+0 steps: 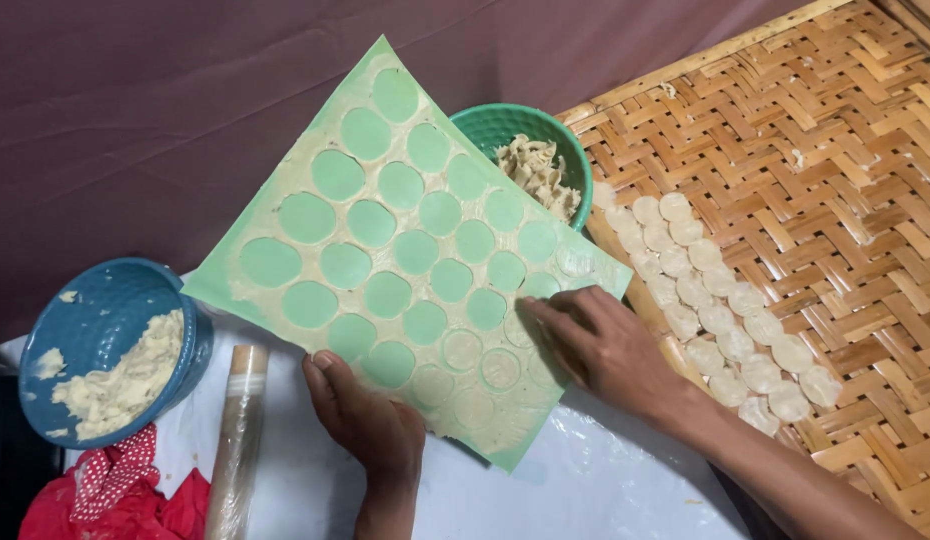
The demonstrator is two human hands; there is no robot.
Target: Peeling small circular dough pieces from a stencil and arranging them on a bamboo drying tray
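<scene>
I see no packages or labels here, only bowls: a blue bowl (110, 345) of pale dough at the left and a green bowl (530, 160) of dough scraps behind the sheet. The green sheet (405, 250) lies tilted across the middle, coated with thin dough and patterned with round cut-outs showing green; a few dough circles remain near its lower edge. My left hand (370, 425) holds the sheet's near edge, thumb on top, grip pinching it. My right hand (600, 345) rests flat on the sheet's right corner, fingers spread, fingertips on a dough circle. Rows of dough discs (720, 305) lie on the woven bamboo tray (835, 150) at right. A rolling pin (240, 440) lies on the white plastic-covered surface (605, 480), beside a red cloth (115, 495).
</scene>
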